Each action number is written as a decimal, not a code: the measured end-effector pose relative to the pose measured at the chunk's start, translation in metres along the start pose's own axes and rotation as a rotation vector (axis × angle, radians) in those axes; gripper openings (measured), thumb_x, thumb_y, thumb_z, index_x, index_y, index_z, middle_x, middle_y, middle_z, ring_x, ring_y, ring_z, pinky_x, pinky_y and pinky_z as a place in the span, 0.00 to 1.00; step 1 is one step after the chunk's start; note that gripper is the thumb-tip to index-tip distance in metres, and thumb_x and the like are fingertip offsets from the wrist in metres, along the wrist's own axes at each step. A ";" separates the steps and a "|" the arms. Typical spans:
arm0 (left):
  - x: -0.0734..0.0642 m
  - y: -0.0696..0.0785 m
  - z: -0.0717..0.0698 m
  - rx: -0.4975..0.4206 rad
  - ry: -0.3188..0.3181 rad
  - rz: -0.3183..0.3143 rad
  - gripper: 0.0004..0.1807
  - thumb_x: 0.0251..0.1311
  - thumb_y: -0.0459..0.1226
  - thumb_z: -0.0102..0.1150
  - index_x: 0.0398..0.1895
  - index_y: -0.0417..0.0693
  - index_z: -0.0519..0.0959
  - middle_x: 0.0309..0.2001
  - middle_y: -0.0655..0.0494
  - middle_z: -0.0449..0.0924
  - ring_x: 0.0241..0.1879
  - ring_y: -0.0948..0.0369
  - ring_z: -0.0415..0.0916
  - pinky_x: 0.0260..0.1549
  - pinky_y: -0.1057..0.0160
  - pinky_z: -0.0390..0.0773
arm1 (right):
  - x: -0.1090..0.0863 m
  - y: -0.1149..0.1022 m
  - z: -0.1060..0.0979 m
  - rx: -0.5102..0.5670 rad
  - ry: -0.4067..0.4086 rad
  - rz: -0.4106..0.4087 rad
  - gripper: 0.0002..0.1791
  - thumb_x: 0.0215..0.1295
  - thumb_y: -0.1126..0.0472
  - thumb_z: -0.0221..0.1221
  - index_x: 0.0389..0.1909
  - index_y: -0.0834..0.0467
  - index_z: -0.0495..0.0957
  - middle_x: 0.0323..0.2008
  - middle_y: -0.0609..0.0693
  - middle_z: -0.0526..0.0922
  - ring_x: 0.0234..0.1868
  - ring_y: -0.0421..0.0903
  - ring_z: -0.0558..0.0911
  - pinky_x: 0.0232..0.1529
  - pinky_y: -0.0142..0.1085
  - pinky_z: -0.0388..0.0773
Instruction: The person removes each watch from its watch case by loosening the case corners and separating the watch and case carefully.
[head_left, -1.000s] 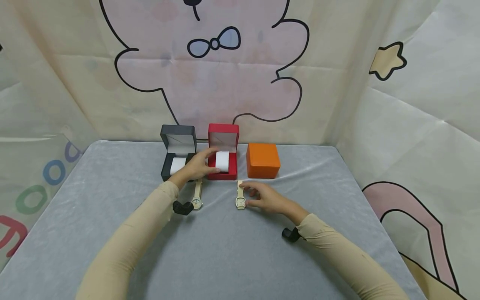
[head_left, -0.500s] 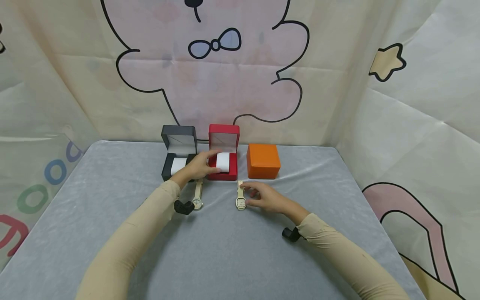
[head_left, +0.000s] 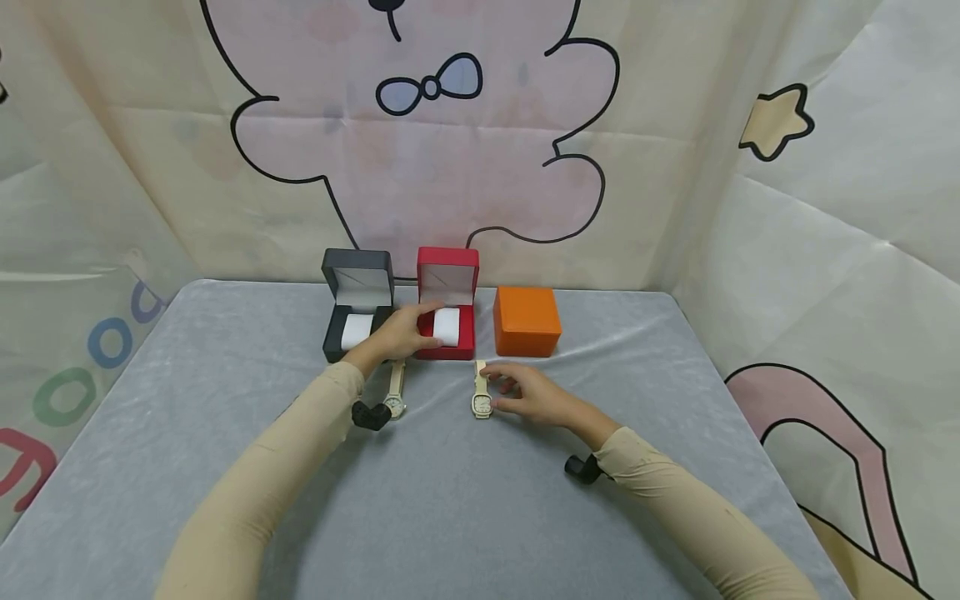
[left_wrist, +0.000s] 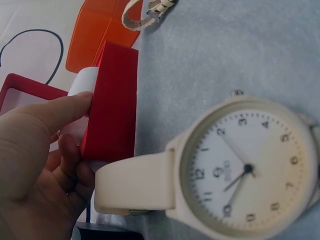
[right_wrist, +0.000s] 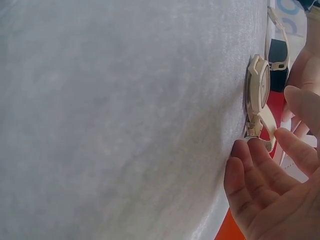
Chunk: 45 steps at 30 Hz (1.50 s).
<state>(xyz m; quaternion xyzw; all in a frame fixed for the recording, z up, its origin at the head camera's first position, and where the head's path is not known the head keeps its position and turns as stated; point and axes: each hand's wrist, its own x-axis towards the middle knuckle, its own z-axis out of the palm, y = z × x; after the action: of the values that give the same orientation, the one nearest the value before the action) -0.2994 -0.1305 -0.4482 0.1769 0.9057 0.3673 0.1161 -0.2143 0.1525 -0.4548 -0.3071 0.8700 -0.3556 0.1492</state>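
Observation:
My left hand (head_left: 399, 335) reaches into the open red watch box (head_left: 467, 348) and grips the white cushion (head_left: 448, 327) there. In the left wrist view the thumb lies against the cushion, its other fingers curled below. My right hand (head_left: 534, 396) rests by a cream wristwatch (head_left: 482, 406) lying face up; its index finger touches the strap, the thumb beside the case, fingers relaxed. Another cream watch (left_wrist: 245, 170) lies under my left forearm, its dial large in the left wrist view. Its strap's far end is partly hidden in the head view.
An open black watch box (head_left: 358, 275) with a white cushion (head_left: 357, 330) stands left of the red one. A closed orange box (head_left: 527, 322) stands to the right. Grey cloth (head_left: 420, 517) covers the table, with a printed curtain (head_left: 300, 133) behind.
The white cushion in the red box has shifted slightly towards me and looks lower, with my left hand moving a little along with it. My right hand and both watches stay in place.

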 end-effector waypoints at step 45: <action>0.001 0.009 0.001 -0.016 0.021 -0.078 0.36 0.61 0.39 0.69 0.73 0.44 0.69 0.72 0.44 0.69 0.69 0.48 0.66 0.71 0.45 0.68 | 0.001 -0.001 -0.008 0.017 -0.021 0.005 0.28 0.67 0.62 0.65 0.67 0.60 0.73 0.59 0.59 0.81 0.50 0.52 0.83 0.50 0.40 0.82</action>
<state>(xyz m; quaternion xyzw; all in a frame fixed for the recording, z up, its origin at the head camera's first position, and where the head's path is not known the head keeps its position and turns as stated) -0.2975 -0.1237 -0.4426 0.1366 0.9101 0.3717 0.1222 -0.2186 0.1549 -0.4486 -0.3072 0.8661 -0.3595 0.1618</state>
